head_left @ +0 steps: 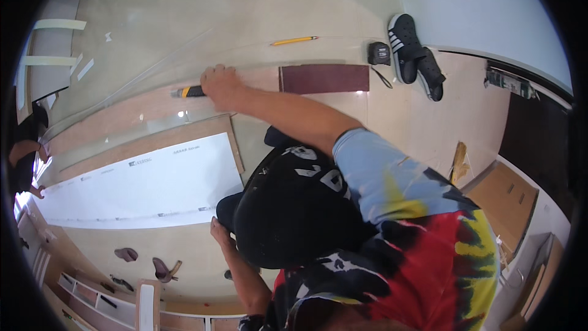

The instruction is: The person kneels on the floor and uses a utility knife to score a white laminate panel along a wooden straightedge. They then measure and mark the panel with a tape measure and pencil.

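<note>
Our right hand (220, 86) has its fingers closed around a knife (188, 92) on the board (122, 116). Our left hand (219, 232) rests by the white sheet (147, 184); we cannot tell its fingers' state.

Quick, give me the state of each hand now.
Left hand: resting at the white sheet edge; grip cannot be told.
Right hand: closed on a knife.

The right arm stretches out toward eleven o'clock, right hand (219, 86) curled into a tight fist; the left hand (219, 231) sits low at seven o'clock, apparently braced, fingers half hidden.
</note>
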The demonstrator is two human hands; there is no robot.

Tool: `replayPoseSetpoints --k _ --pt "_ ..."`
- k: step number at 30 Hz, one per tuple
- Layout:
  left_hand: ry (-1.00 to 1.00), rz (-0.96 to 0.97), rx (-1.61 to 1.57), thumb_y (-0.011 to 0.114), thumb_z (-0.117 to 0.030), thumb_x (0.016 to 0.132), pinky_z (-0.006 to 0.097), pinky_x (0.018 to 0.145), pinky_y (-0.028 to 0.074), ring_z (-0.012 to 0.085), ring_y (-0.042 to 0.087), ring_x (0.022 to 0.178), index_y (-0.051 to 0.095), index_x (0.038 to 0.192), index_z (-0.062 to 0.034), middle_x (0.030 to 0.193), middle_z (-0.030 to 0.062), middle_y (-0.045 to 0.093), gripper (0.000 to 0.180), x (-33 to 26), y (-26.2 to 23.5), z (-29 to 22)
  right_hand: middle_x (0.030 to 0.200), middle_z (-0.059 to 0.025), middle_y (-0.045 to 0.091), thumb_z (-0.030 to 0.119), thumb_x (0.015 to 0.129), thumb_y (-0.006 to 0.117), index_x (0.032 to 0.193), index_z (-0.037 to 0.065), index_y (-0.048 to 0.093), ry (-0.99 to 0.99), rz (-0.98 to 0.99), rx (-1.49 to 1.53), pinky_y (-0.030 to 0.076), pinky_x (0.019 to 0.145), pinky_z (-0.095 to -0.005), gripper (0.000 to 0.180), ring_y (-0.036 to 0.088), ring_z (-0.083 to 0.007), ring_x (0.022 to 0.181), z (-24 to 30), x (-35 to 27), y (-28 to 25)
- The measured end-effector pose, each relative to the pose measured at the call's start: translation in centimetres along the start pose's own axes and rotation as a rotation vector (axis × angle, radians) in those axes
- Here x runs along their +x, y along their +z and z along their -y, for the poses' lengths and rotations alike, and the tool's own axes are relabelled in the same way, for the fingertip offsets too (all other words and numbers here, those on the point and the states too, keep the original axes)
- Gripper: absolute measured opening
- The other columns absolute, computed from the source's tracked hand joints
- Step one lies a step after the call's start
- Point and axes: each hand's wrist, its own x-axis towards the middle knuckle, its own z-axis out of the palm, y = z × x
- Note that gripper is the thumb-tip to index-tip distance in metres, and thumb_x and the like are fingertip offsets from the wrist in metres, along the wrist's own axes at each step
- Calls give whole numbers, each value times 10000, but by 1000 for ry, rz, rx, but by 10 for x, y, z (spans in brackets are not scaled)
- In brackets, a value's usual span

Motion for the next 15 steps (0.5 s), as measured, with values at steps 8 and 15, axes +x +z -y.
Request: replayPoseSetpoints --k 8,15 --pt "136 54 95 390 -290 1044 387 1014 449 373 607 1140 530 1315 119 1273 293 603 510 -101 45 -73 1230 -179 577 215 762 724 1266 18 544 -155 -302 -20 428 1004 -492 570 530 -371 1180 -109 76 -35" --pt "141 -190 71 405 -302 1042 382 1030 433 374 592 1170 541 1316 97 1280 282 605 503 -117 41 -20 1159 -181 618 171 825 642 1158 46 626 -59 -238 -18 453 990 -465 356 583 -356 1107 -196 -33 38"
